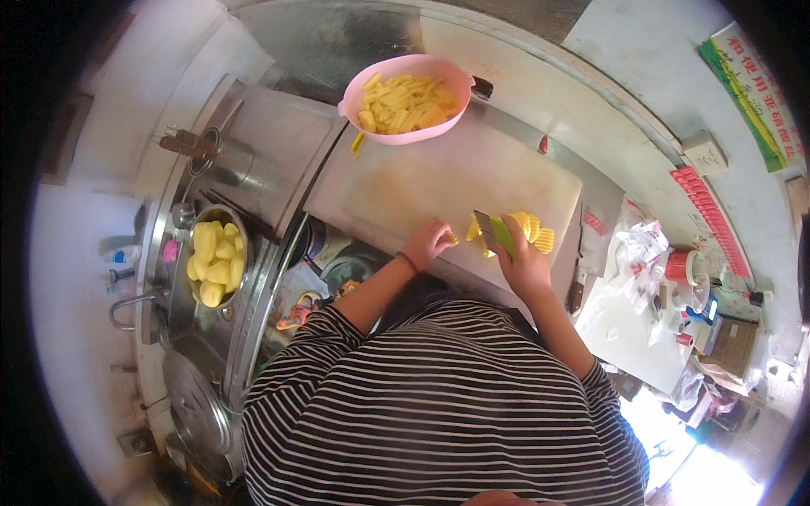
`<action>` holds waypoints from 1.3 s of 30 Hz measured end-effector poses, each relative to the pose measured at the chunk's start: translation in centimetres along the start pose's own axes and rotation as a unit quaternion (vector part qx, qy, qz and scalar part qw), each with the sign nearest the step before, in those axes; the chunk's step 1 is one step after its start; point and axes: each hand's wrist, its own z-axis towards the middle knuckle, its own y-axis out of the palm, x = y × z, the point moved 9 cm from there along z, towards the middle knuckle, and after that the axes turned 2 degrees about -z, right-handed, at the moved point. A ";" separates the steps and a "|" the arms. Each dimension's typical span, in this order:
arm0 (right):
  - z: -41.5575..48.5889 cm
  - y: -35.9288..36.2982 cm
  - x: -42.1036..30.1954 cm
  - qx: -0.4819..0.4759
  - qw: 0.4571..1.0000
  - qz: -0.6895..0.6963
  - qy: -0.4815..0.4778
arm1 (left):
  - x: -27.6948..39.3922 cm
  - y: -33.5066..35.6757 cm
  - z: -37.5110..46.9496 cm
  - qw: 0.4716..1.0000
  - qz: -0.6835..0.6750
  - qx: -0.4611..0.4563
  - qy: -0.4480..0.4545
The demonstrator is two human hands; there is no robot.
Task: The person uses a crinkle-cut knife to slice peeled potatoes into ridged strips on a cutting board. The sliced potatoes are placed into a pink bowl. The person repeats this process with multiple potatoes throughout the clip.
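My right hand (526, 265) grips the green handle of a crinkle cutter (486, 229), its ridged metal blade down among cut potato. Ridged potato slices (543, 239) lie under and to the right of that hand, on a white cutting board (417, 190). Left of the cutter, over the board's near edge, my left hand (429, 243) pinches a small potato piece (452, 238) between thumb and fingers. At the board's far side a pink plastic basin (411, 136) holds many crinkle-cut potato strips (405, 101).
A metal bowl of peeled potatoes (218, 253) sits in the sink area at left, near a faucet (120, 315). A knife (577, 288) lies right of the board. Plastic bags (639, 243) and a red container (683, 264) occupy the right-hand table. Skewers or utensils stand in a metal pot (231, 161).
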 end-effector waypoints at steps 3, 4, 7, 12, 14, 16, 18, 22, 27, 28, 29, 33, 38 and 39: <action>-1.9 -2.3 0.4 0.061 0.996 -0.040 -0.044 | 1.6 -0.6 2.3 0.993 0.086 -0.056 0.064; -2.6 -2.7 0.5 0.070 0.995 -0.043 -0.053 | 2.5 -0.3 3.2 0.986 0.095 -0.090 0.100; -4.1 -3.0 0.5 0.106 0.990 -0.039 -0.080 | 4.7 1.2 5.4 0.954 0.145 -0.178 0.192; -5.6 -3.3 2.1 0.127 0.990 -0.025 -0.059 | 4.8 4.0 7.0 0.914 0.197 -0.266 0.235; -6.1 -3.6 2.8 0.133 0.989 -0.029 -0.049 | 4.6 4.3 7.4 0.912 0.194 -0.264 0.246; -6.7 -3.8 3.3 0.150 0.988 -0.024 -0.036 | 4.1 4.7 7.5 0.912 0.201 -0.262 0.243; -7.2 -3.6 3.8 0.148 0.989 -0.020 -0.017 | 3.7 5.0 7.3 0.914 0.217 -0.252 0.233; -7.9 -3.2 4.5 0.130 0.991 -0.012 0.011 | 4.1 5.5 7.1 0.911 0.234 -0.224 0.254; -7.8 -3.3 4.5 0.139 0.990 0.001 0.004 | 2.7 6.8 6.8 0.899 0.274 -0.273 0.206; -7.7 -3.3 4.5 0.136 0.991 0.003 0.006 | 2.5 6.6 6.9 0.908 0.266 -0.256 0.197; -7.7 -3.3 4.4 0.139 0.990 0.007 0.002 | 2.4 6.4 6.9 0.918 0.257 -0.238 0.186; -7.5 -3.0 4.6 0.135 0.991 0.016 0.015 | 1.8 3.6 8.2 0.974 0.141 -0.117 0.129; -7.6 -2.9 4.7 0.141 0.989 0.034 0.016 | -0.1 -6.9 13.1 0.987 0.117 0.102 -0.029; -7.6 -2.6 4.8 0.126 0.991 0.033 0.025 | 0.1 -9.7 14.5 0.984 0.097 0.145 -0.038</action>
